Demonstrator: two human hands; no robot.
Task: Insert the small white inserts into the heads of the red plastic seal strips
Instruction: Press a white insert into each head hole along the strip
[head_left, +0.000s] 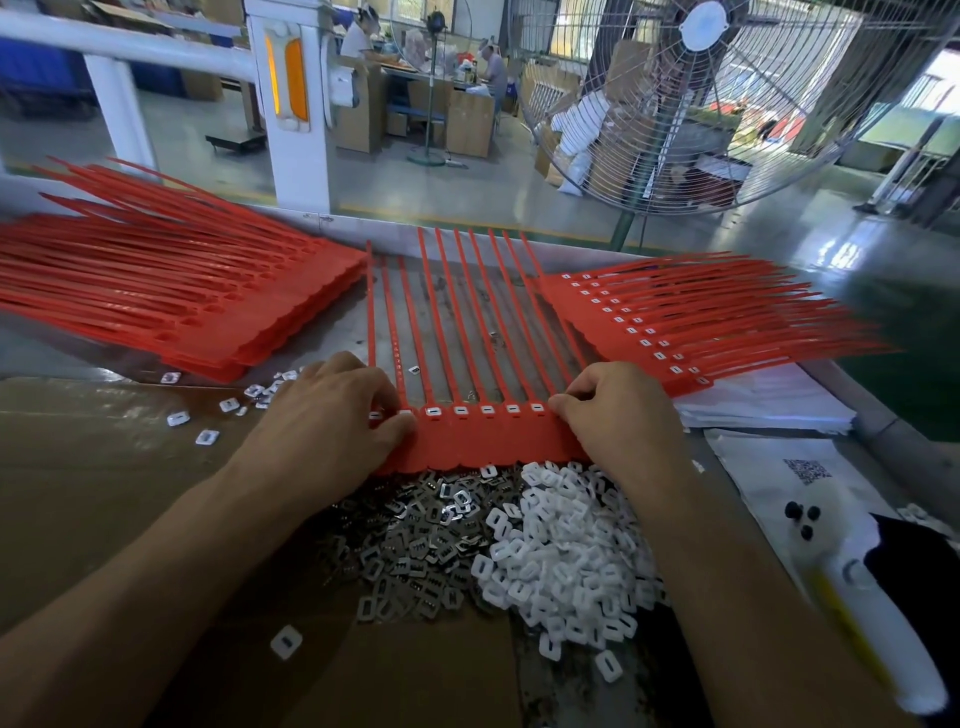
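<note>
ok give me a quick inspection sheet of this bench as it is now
surface: cardboard sheet over a grey bench.
job's things: red seal strip sheet between the hands, white inserts in its heads; white insert pile; metal clip pile; unfilled stack; filled stack.
clutter: loose inserts; white bags.
grippers: left hand and right hand, fingers pressing at the heads.
cables: nothing seen.
surroundings: standing fan, workers behind.

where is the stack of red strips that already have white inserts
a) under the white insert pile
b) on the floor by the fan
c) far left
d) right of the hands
d: the stack right of the hands shows white inserts along its heads, while the left stack has empty heads.
</note>
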